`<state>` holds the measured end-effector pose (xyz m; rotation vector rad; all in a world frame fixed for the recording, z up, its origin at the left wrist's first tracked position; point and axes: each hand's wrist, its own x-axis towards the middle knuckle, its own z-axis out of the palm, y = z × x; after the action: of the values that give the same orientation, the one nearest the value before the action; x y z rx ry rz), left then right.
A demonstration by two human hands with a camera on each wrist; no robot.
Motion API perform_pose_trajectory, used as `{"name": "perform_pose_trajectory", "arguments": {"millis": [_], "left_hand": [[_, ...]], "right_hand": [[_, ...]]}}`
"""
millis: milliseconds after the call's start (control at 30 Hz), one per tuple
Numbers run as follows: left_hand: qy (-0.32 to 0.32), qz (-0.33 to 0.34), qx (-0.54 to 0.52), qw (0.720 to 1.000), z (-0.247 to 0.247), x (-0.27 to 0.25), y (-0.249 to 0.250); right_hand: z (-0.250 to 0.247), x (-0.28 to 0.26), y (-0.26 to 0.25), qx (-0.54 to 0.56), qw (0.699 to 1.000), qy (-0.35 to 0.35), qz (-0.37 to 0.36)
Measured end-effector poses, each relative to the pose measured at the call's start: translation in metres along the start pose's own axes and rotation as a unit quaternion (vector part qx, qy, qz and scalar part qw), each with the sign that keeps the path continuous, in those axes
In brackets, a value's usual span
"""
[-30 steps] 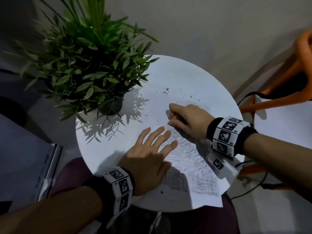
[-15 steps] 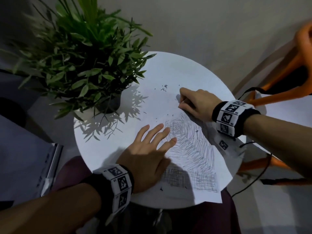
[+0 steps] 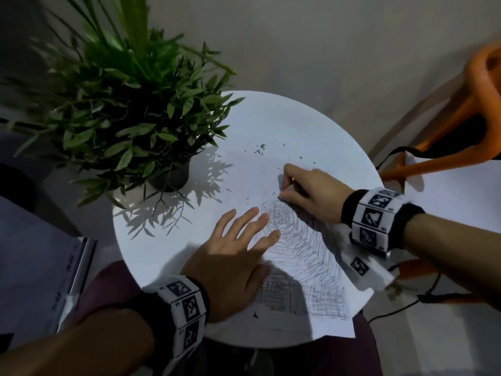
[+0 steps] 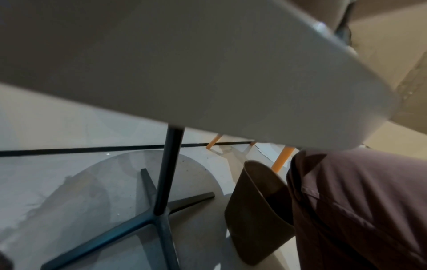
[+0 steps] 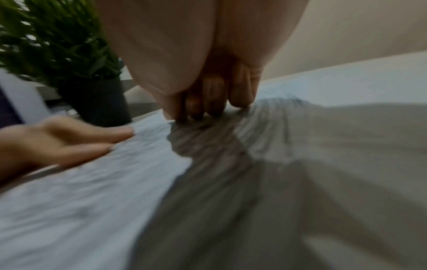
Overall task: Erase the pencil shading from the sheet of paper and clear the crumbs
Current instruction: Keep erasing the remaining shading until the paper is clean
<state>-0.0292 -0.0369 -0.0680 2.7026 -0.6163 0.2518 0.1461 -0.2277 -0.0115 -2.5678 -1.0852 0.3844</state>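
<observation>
Standing against a pale wall, the round white table (image 3: 284,123) carries everything in the scene. A leafy green potted plant (image 3: 130,104) in a dark pot sits on its far left part, throwing spiky shadows over the tabletop. To the right, off the table, stands an orange chair (image 3: 477,104). In the left wrist view a brown bin (image 4: 256,210) stands on the floor under the table, beside its dark pedestal leg (image 4: 168,168).

The sheet of paper (image 3: 322,310) lies on the near right part of the table, its near corner hanging over the edge. Pencil shading (image 3: 303,245) covers much of it: long slanted strokes in the middle and cross-hatched blocks near the lower edge.

The left hand (image 3: 233,261) lies flat on the sheet's left side, fingers straight and spread, pressing it down. The right hand (image 3: 311,191) rests at the upper end of the shading with fingers curled tight, tips down on the paper; they seem to pinch something small, but the thing itself is hidden, and the right wrist view is too blurred to show it.

Dark eraser crumbs (image 3: 259,151) lie scattered on the paper and table beyond the right hand, and one speck lies near the sheet's lower edge.
</observation>
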Motion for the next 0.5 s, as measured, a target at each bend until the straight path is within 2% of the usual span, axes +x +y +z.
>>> {"name": "perform_pose_trajectory", "arguments": {"millis": [67, 100, 200, 267, 367, 433, 500], "left_hand": [[0.001, -0.002, 0.004, 1.000, 0.001, 0.001, -0.002], [0.000, -0.002, 0.001, 1.000, 0.002, 0.001, -0.002], [-0.007, 0.004, 0.003, 1.000, 0.004, -0.001, -0.001], [-0.010, 0.003, 0.013, 1.000, 0.003, 0.000, 0.000], [-0.002, -0.002, 0.006, 1.000, 0.001, 0.001, -0.001], [0.003, -0.001, 0.001, 1.000, 0.002, 0.001, -0.001], [-0.003, 0.001, -0.002, 1.000, 0.003, 0.001, -0.002]], "right_hand": [[0.007, -0.007, 0.000, -0.012, 0.999, -0.010, -0.032], [0.005, -0.004, 0.005, -0.032, 0.999, -0.001, -0.024], [-0.015, 0.011, 0.023, -0.085, 0.994, 0.022, 0.059], [-0.020, 0.015, 0.023, -0.082, 0.994, 0.021, 0.070], [-0.006, 0.006, 0.001, -0.001, 1.000, -0.009, 0.006], [0.004, -0.002, -0.003, -0.008, 0.999, -0.014, -0.034], [0.001, 0.004, 0.007, -0.052, 0.998, 0.011, -0.022]]}}
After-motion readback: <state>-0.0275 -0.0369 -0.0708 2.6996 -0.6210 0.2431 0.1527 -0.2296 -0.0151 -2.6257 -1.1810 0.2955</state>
